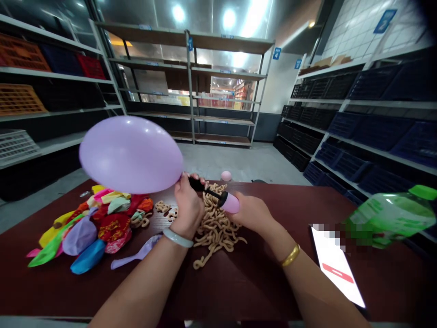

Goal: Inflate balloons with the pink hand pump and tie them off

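The person's left hand [188, 202] is closing around the black end of a hand pump [223, 199], right where the neck of a big purple balloon [131, 155] is meeting it; the exact join is hiding behind the fingers. The right hand [253, 212] is gripping the pink part of the same pump, and a thin black rod is showing between the two hands. The balloon is bulging out, round and smooth, to the left of the left hand and above the table [259, 278]. Under the pump and between the forearms, a heap of curly beige strands [218, 230] is spreading over the dark red tabletop, with a few small pieces lying to the left of the left hand. Further left, a pile of limp balloons [114, 228] is lying in yellow, red, green, blue, pink and purple, and one limp purple balloon [134, 256] is resting beside the left forearm. A pale bangle [177, 238] is circling the left wrist and a gold bangle [291, 255] the right. To the right of the right forearm, a phone [337, 271] is lying with its screen glowing white, and a green bottle [403, 213] is sitting just beyond it. A small pink ball [226, 176] is showing past the table's far edge.
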Tool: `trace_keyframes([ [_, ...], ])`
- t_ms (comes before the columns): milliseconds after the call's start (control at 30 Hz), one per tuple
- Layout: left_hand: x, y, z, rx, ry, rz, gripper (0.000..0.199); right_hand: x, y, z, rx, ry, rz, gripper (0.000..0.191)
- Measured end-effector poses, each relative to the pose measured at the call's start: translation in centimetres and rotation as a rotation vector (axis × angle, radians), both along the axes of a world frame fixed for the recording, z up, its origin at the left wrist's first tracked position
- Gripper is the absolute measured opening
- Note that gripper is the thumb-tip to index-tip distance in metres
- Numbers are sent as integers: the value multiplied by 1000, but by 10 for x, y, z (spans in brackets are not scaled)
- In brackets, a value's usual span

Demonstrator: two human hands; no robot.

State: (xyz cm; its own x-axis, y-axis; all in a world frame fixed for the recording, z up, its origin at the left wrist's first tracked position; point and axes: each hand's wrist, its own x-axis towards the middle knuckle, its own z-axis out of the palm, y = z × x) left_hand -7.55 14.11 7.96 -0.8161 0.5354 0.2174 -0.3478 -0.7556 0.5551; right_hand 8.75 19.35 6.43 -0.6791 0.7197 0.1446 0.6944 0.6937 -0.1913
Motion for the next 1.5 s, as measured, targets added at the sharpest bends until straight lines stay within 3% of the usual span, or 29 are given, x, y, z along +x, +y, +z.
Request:
trace_keyframes([
  [167,-46,-7,7,46,-45,107,28,6,9,1,6,-38,31,41],
  [267,-56,-9,6,74,-80,119,30,10,12,2,17,-47,37,39],
  [367,-45,-6,2,89,-96,77,29,14,14,2,57,-45,50,37],
  [633,27,8,-16,24,-106,-92,28,6,7,1,18,-64,31,35],
  [767,44,9,-22,4,-96,-135,24,5,6,2,4,-70,17,40],
  [1067,27,8,-17,-43,-115,-120,18,6,2,-1,117,87,253,69],
  [1233,15,11,-21,-78,-104,-106,16,6,2,-3,116,18,227,68],
  [1367,5,14,-23,-112,-100,-46,19,7,6,-5,116,37,220,66],
  [1500,-4,16,-25,-141,-51,-64,20,8,9,-7,90,81,239,65],
])
